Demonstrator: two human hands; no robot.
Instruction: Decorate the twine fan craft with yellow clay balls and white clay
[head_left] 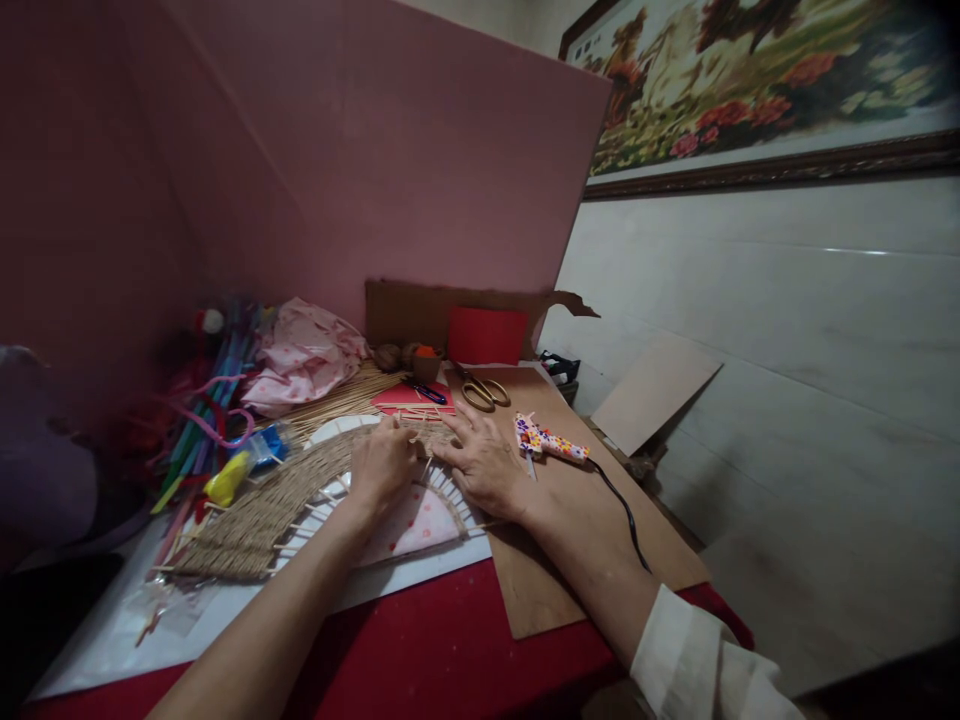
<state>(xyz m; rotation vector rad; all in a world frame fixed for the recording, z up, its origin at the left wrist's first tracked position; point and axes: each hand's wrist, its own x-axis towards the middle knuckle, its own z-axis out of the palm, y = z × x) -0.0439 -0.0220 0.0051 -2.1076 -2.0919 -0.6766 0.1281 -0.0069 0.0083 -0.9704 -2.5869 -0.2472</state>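
A half-round fan of brown twine woven over thin sticks (pixel 259 510) lies on a white sheet. Inside its arch is a pink-and-white dotted cloth piece (pixel 412 522). My left hand (pixel 384 462) is closed at the top of the woven band, its fingertips bunched together; what they pinch is hidden. Just right of it, my right hand (pixel 484 465) rests palm down with fingers spread over the band and the bare sticks. A flower-patterned glue gun (pixel 551 440) lies to the right of my right hand, its black cord trailing toward me.
Gold-handled scissors (pixel 484 390) and red paper (pixel 487 336) lie beyond my hands. A brown board (pixel 540 590) covers the right side of the red-clothed table. Crumpled pink cloth (pixel 304 350), long thin sticks (pixel 337 390) and coloured pipe cleaners (pixel 206 410) crowd the left.
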